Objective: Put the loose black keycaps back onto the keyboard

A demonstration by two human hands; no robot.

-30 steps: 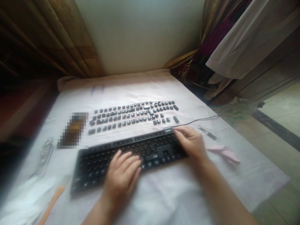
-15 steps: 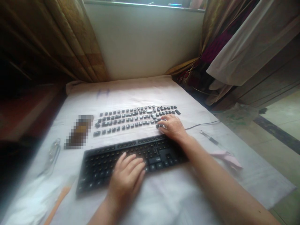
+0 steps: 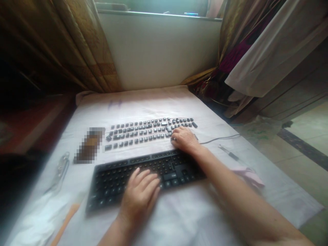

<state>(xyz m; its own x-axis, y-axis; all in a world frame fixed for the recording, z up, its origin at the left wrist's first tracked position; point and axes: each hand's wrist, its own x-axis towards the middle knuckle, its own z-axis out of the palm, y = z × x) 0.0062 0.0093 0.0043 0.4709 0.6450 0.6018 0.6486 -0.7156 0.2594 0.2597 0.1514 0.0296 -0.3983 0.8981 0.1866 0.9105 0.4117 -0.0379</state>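
A black keyboard lies at an angle on the cloth-covered table, many of its keys bare of caps. My left hand rests flat on its lower middle part, fingers stretched out and holding nothing. Beyond the keyboard, loose black keycaps are laid out in several rows. At the right end of these rows is my right hand, its fingers bent down and closed at a keycap; the fingertips partly hide it. The right forearm passes over the keyboard's right end and covers it.
Left of the keycaps lies a blurred-out brown object, with a wiry item nearby. An orange strip-like tool lies by crumpled white material. To the right are a cable, a screwdriver-like tool and pink cloth.
My right hand's fingers have drawn in from a more spread reach and now curl together among the keycaps. My left hand stays on the keyboard. The view has tilted slightly upward.
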